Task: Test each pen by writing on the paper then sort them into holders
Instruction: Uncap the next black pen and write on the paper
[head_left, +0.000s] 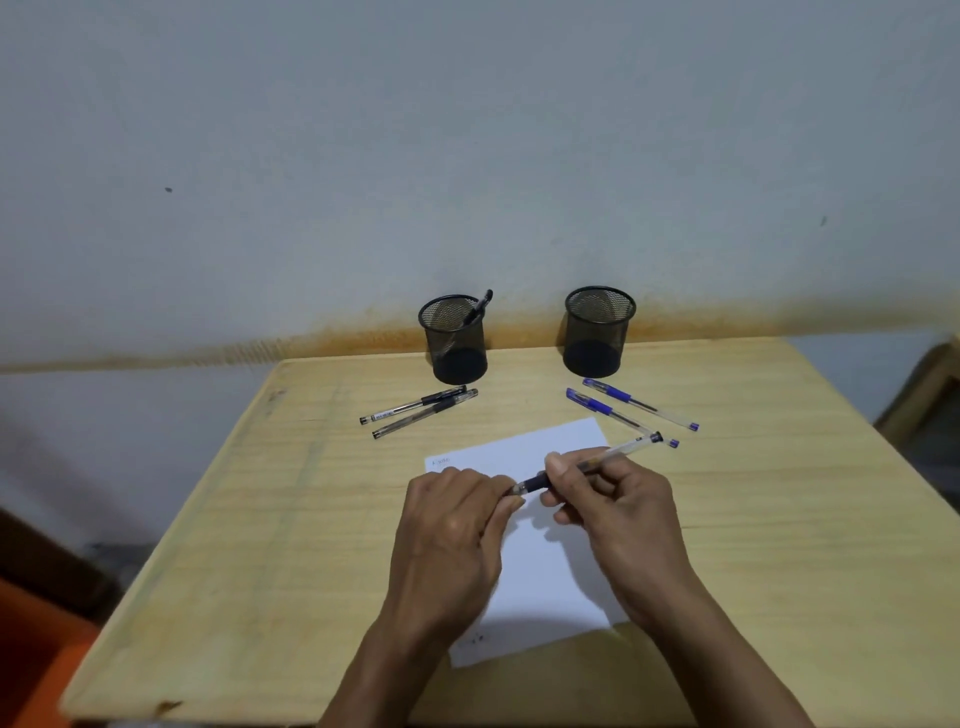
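Wooden table (753, 519); pen (587, 462) between both hands.

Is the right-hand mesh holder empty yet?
It looks empty: the right holder shows no pen above its rim or through its mesh; the left holder has one.

Head cam; forward-down over table (270, 519)

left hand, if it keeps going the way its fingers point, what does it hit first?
The left hand points right, at the pen tip it is already pinching. Directly beyond are the right hand's fingers gripping that pen. Likely those first; depth is unclear from one view.
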